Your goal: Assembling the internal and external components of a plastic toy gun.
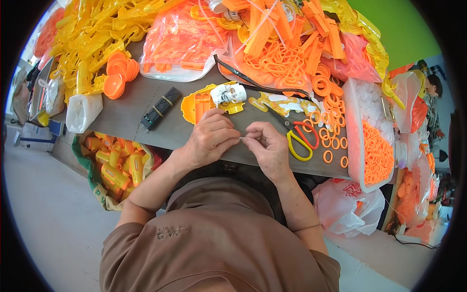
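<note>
At the table's front edge my left hand (211,138) and my right hand (267,148) nearly meet, thumbs and forefingers pinched. Between the fingertips is something tiny and thin, too small to name. Just beyond my left hand lies a yellow plastic shell (190,108) with an orange insert (203,103). A white cylindrical part with wires (228,95) rests on the shell's right side. Scissors (302,141) with one red and one yellow handle loop lie right of my right hand, blades pointing away to the left. A sticker sheet (272,103) lies behind the scissors.
Loose orange rings (335,142) lie beside a clear tub (356,141) of orange rings and white pieces. Yellow parts (92,29) and bagged orange parts (182,44) pile up at the back. Left are a black banded block (162,108) and, below the table, a sack (92,170) of parts.
</note>
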A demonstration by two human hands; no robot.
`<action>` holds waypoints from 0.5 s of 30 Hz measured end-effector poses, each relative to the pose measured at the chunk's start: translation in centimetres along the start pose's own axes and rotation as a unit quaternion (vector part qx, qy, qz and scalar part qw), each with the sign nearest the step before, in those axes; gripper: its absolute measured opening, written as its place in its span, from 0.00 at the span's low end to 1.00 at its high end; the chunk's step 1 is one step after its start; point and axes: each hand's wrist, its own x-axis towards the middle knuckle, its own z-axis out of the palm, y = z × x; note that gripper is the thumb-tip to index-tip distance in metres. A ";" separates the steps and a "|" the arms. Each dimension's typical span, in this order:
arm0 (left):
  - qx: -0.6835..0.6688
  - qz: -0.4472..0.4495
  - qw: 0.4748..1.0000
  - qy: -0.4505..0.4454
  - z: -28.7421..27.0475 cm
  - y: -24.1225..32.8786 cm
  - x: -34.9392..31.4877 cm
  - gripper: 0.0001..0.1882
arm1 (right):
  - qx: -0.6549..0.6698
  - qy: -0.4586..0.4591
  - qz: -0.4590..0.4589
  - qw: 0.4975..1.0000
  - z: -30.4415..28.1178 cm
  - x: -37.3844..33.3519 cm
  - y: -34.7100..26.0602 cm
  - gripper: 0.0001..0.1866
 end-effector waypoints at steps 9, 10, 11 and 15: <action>0.015 -0.006 1.000 -0.020 0.1 0.8 0.7 0.08 | 0.014 -0.060 0.051 0.997 -2.0 -0.1 0.2 0.09; 0.018 -0.002 0.999 -0.026 0.0 0.6 0.9 0.08 | -0.014 -0.038 0.028 0.999 -2.7 0.2 0.1 0.09; 0.017 -0.001 1.000 -0.026 -0.3 0.4 1.0 0.08 | -0.042 -0.016 0.006 0.999 -3.8 0.6 0.0 0.09; 0.023 -0.034 0.999 -0.030 -1.0 0.4 1.1 0.08 | -0.188 0.253 -0.123 0.941 -15.8 4.9 -1.3 0.09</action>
